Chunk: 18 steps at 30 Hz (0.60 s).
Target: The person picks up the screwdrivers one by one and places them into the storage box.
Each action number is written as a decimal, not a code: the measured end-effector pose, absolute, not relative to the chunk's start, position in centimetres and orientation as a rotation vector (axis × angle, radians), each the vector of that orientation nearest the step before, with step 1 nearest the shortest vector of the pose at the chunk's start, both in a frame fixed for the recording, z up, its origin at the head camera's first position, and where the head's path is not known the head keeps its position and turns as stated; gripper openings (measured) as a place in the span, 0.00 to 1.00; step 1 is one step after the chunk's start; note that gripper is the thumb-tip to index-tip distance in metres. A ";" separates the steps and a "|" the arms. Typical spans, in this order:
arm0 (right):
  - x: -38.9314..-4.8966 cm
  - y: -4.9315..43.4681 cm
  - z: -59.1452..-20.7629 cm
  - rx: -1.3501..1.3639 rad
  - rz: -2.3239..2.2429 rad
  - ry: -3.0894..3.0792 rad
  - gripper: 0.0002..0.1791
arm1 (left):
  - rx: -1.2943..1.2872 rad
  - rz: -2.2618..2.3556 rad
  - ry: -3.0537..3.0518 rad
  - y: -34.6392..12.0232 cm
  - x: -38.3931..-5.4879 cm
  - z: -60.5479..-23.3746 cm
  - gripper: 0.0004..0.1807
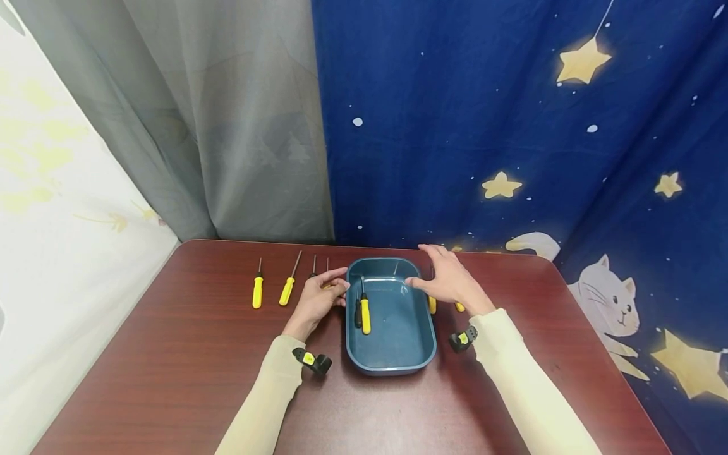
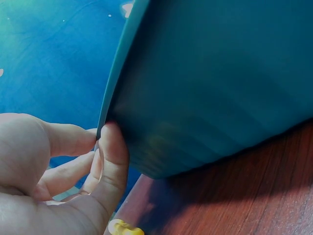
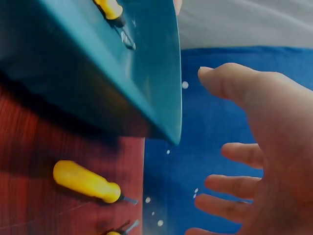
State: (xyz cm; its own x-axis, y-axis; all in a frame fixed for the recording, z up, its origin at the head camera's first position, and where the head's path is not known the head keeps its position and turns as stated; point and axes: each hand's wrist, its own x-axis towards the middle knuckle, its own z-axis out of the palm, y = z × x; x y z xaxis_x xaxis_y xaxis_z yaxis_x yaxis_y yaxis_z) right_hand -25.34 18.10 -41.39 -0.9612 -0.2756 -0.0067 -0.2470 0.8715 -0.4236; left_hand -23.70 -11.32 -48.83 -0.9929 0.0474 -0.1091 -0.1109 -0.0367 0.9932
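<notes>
A person's left hand (image 1: 318, 297) pinches the left rim of a blue, rounded-rectangular plastic bin (image 1: 395, 344) on a reddish-brown wood-grain table (image 1: 170, 354), while the right hand (image 1: 452, 281), fingers spread, hovers by the bin's far right corner. A yellow-handled metal screwdriver (image 1: 366, 317) and a slim black-handled tool (image 1: 357, 313) lie inside the bin; other yellow-handled screwdrivers (image 1: 258, 293) lie left and right of it.

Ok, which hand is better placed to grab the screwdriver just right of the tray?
Probably the right hand: it holds nothing and is near that yellow screwdriver, while the left hand pinches the blue tray.
</notes>
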 end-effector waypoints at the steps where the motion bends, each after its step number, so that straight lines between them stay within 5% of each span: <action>1: -25.4 18.4 -41.4 -0.397 -0.670 2.967 0.51 | -0.071 2.184 2.101 -11.3 -23.7 -48.8 0.23; 18: -26.2 21.6 -43.9 -0.198 -0.746 2.926 0.44 | -0.090 2.178 2.095 -11.3 -23.7 -48.7 0.23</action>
